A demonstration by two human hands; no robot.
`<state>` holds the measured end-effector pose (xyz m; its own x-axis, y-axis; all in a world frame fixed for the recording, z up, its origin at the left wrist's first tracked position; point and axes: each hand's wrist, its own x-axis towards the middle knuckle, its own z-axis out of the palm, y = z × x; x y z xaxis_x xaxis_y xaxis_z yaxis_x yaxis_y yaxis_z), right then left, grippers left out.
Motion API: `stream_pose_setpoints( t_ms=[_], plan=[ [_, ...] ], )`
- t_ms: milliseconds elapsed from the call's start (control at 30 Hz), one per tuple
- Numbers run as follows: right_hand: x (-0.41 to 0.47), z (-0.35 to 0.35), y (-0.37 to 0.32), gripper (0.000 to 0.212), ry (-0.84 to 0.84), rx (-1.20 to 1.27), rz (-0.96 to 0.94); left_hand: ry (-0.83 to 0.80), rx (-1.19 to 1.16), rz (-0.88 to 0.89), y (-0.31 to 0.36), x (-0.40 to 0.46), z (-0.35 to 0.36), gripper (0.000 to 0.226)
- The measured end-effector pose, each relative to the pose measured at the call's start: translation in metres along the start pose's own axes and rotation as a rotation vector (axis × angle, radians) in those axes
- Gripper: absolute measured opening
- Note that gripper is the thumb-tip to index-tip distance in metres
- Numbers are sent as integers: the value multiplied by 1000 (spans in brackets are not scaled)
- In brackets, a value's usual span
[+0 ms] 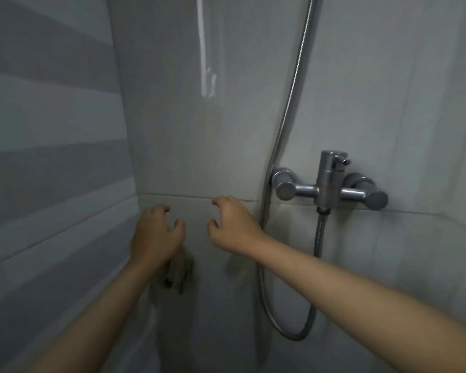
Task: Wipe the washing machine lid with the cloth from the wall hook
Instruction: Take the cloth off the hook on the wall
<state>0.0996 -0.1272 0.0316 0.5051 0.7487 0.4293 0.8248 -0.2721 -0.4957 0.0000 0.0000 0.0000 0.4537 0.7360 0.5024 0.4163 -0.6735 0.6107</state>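
Observation:
My left hand (pixel 156 234) and my right hand (pixel 233 224) are raised side by side in front of a grey tiled wall (pixel 199 146), near the room's corner. The fingers of both hands are curled and apart, and both hold nothing. Just under my left hand a dim brownish shape (pixel 178 273) lies against the wall. It is too blurred to tell whether it is a cloth or my hand's reflection in the glossy tile. No washing machine and no hook are in view.
A metal shower mixer tap (pixel 330 184) juts from the wall right of my right hand. Its flexible metal hose (pixel 285 125) runs up the wall and loops down below my right forearm. A striped tiled wall (pixel 51 157) closes the left side.

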Motion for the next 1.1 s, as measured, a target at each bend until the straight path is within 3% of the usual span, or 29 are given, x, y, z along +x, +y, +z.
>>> stream_pose_setpoints(
  t_ms=[167,233,333,367,433,533,667,733,833,967,1100],
  plan=[
    [-1,46,3,40,-193,149,289,-123,-92,-348,-55,-17,6,53],
    [0,66,6,18,-267,264,407,-188,-174,-463,-71,-22,12,56],
    [2,97,14,13,-279,504,614,-242,-277,-560,-91,-23,24,81],
    [3,110,19,20,-269,574,670,-244,-309,-578,-98,-23,29,73],
    [7,135,27,43,-279,664,774,-243,-374,-630,-109,-23,42,27],
    [12,161,35,48,-279,745,833,-242,-485,-707,-124,-19,60,24],
    [23,185,42,21,-238,864,905,-211,-634,-859,-143,-7,82,38],
    [29,193,44,19,-187,909,910,-225,-706,-912,-146,0,88,42],
    [38,206,48,35,-166,990,940,-270,-850,-928,-150,11,100,34],
    [44,207,48,37,-164,1099,966,-271,-949,-957,-158,20,115,40],
    [48,191,46,16,-106,1105,838,-280,-977,-928,-149,21,111,38]
  ],
)
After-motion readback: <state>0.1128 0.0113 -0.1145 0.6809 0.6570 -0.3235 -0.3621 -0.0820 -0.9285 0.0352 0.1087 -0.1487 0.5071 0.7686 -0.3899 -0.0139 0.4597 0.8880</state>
